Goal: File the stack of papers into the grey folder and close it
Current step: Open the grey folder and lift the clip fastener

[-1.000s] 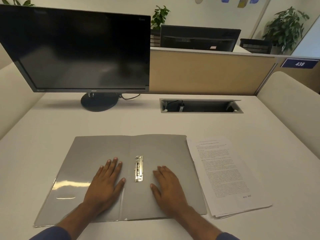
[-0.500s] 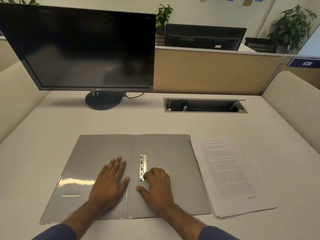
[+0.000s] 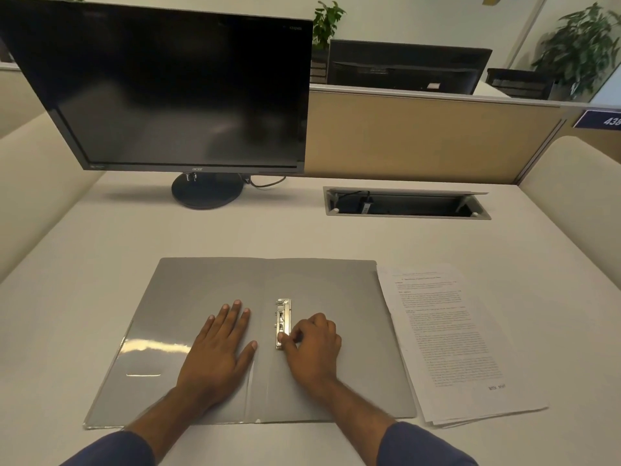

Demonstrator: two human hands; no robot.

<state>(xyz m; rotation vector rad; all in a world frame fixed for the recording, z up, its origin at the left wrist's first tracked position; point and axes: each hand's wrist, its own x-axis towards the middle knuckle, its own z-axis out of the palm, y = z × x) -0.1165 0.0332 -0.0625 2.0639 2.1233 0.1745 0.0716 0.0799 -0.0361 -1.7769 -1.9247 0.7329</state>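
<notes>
The grey folder point(image 3: 208, 284) lies open and flat on the desk in front of me. A metal clip point(image 3: 283, 322) runs along its spine fold. My left hand point(image 3: 220, 348) presses flat on the left cover, fingers straight. My right hand point(image 3: 314, 346) sits on the right cover with fingers curled, its thumb and fingertips pinching the near end of the clip. The stack of printed papers point(image 3: 450, 341) lies just right of the folder, touching its edge.
A black monitor point(image 3: 168, 92) on a round stand point(image 3: 206, 191) occupies the back left. A cable box point(image 3: 405, 205) with its lid raised is sunk into the desk at the back right. Beige partitions enclose the desk point(image 3: 336, 240).
My right hand slid left from lying flat on the right cover to the clip, and its fingers curled onto the clip's near end. The left hand stayed pressed on the left cover.
</notes>
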